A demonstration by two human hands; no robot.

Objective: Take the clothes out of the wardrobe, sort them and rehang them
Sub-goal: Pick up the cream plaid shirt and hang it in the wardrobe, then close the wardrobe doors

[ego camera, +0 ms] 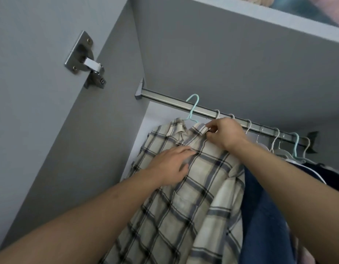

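The grey wardrobe (231, 60) surrounds both hands. A cream cotton shirt with grey and black checks (184, 197) hangs beneath them, at the left end of the silver metal rail (165, 99) that runs just above the right hand. A dark blue garment (264, 216) hangs below the right forearm. The shirt's mint-green hanger hook (193, 107) sits just left of the right hand. The left hand (170, 166) lies flat, fingers straight, on the shirt front. The right hand (226, 135) pinches the shirt's collar with curled fingers.

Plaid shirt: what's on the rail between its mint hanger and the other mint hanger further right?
Head view: several white hanger hooks on the rail, partly behind the right hand.
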